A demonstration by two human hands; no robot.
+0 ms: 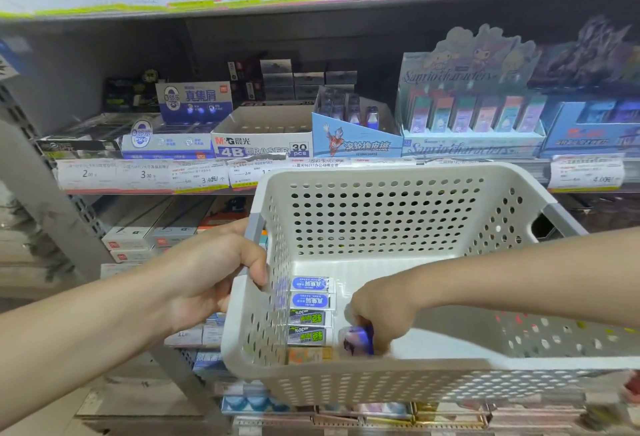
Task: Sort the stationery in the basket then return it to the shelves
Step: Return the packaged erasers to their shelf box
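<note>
Head view shows my left hand curled round the left rim of the white basket, thumb hooked inside the wall, holding it up in front of the shelves. My right hand reaches down inside, fingers bunched and pinching a small blue-purple eraser near the front wall. Just to its left, 5 more erasers lie in a tidy column against the left wall, their long sides running left to right, stacked from back to front. The eraser I hold sits directly under my right fingertips, so that hand is the one to lift it. I judge that the blue roller-eraser box on the shelf straight above and beyond the basket could be where it belongs, though its print is too blurred to match for sure.
</note>
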